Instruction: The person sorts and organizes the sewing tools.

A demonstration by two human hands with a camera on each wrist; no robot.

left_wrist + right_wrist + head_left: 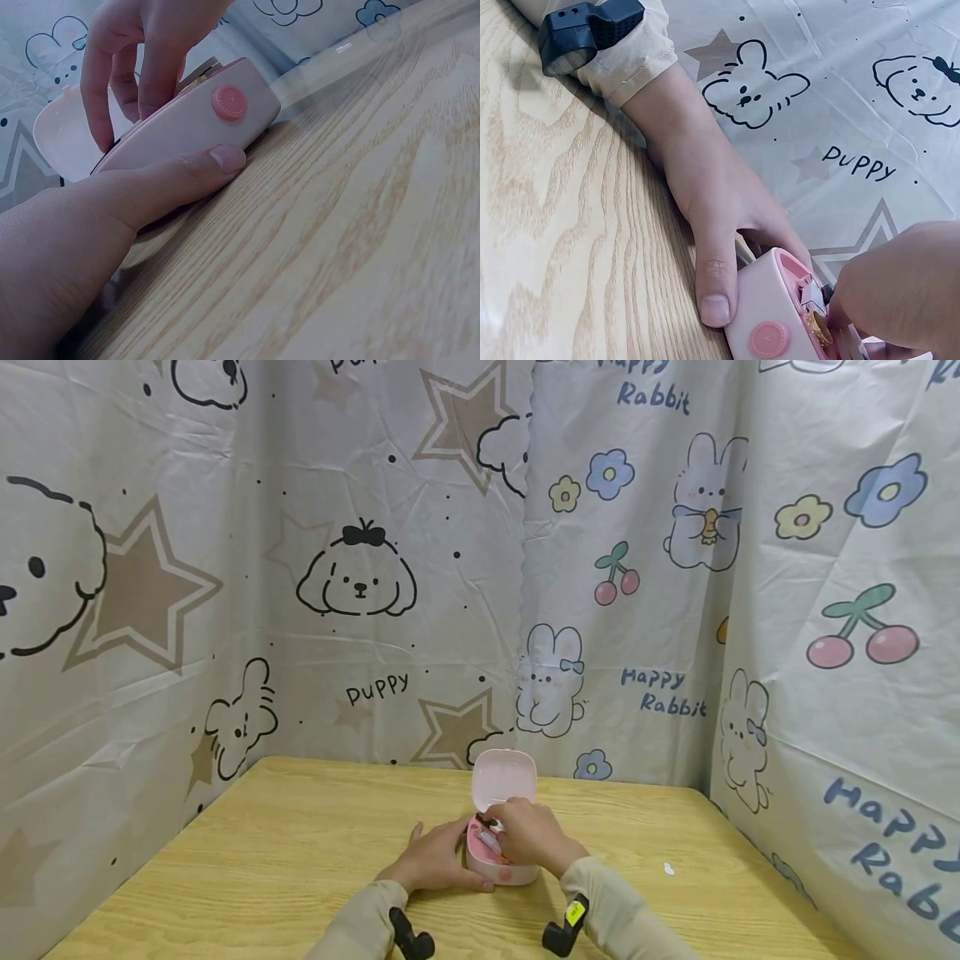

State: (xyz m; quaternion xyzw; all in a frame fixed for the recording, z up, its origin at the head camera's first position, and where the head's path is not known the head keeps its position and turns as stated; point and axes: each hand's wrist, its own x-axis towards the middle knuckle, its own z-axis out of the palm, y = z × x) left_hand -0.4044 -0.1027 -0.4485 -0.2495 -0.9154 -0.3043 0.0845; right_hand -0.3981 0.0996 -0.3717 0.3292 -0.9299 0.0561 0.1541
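A small pink-and-white box (502, 870) stands on the table with its lid (504, 777) raised at the back. My left hand (435, 860) holds it by the left side; in the left wrist view the thumb lies along the front wall, near a round pink button (229, 102). My right hand (530, 833) reaches into the box from above, fingers pointing down. Beside those fingertips is a small black item (827, 294); whether they pinch it is hidden. Inside the box lie a gold glittery band (819, 328) and a pale, shiny piece (811, 292).
A tiny white piece (669, 868) lies on the wooden table (315, 827) to the right of the box. Printed cloth curtains (360, 652) enclose the table at the back and both sides. Each wrist wears a black camera mount (564, 927).
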